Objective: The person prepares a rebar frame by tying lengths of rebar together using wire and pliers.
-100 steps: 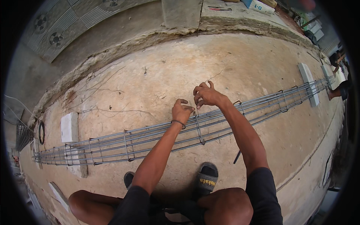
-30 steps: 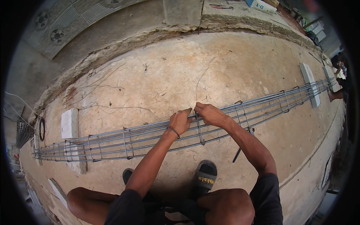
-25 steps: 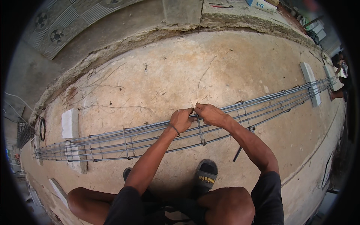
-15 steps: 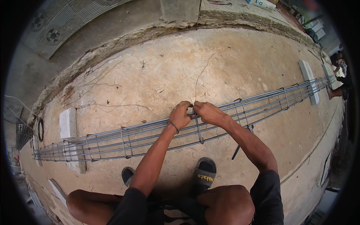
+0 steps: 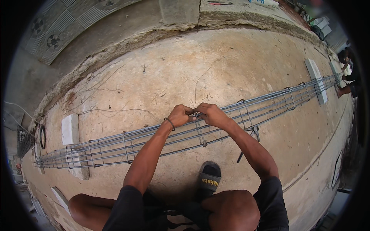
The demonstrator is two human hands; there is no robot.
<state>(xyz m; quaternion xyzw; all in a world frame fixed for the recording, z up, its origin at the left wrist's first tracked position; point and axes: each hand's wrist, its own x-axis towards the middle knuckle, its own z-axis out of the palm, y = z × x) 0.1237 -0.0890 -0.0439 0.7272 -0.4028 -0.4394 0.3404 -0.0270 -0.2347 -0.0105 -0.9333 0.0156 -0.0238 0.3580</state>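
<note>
A long rebar cage (image 5: 108, 150) with square stirrups lies diagonally across the concrete floor before me, on pale blocks (image 5: 70, 129). My left hand (image 5: 180, 115) and my right hand (image 5: 209, 114) meet on its top bar at a middle stirrup (image 5: 200, 134). Both have fingertips pinched on thin wire (image 5: 196, 91), whose loose length runs upward over the floor; the exact join is hidden by my fingers. A dark tool with handles (image 5: 254, 131) rests at the cage's near side, partly behind my right forearm.
Another pale block (image 5: 315, 75) supports the right end, where another person (image 5: 348, 88) crouches. A dark coil (image 5: 42, 136) lies at the left, near another mesh cage (image 5: 24, 140). A broken concrete step edge (image 5: 250, 24) runs along the back. My sandal (image 5: 210, 175) is below the cage.
My hands were raised and looser 3.3 seconds ago; they came down together onto the bar. Since half a second ago they have shifted slightly left in view, still pinched.
</note>
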